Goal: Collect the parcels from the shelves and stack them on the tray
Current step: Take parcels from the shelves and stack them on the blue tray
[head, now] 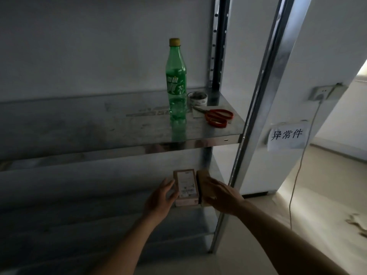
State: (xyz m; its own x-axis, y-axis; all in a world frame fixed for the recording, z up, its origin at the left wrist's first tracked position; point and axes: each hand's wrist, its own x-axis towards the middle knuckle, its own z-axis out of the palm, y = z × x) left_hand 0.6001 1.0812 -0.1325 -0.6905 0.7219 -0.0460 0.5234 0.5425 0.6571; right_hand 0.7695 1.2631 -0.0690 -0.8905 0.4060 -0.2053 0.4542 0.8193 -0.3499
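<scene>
While the upper shelf is lying mostly bare, a bottle, scissors and a tape roll are crowding its right edge. Below, two parcels are sitting side by side: the left hand is gripping the labelled parcel, the right hand is clasping the brown parcel.

Two parcels side by side, two hands, one green bottle, one pair of red-handled scissors, one tape roll, one paper sign, one wall socket.
</scene>
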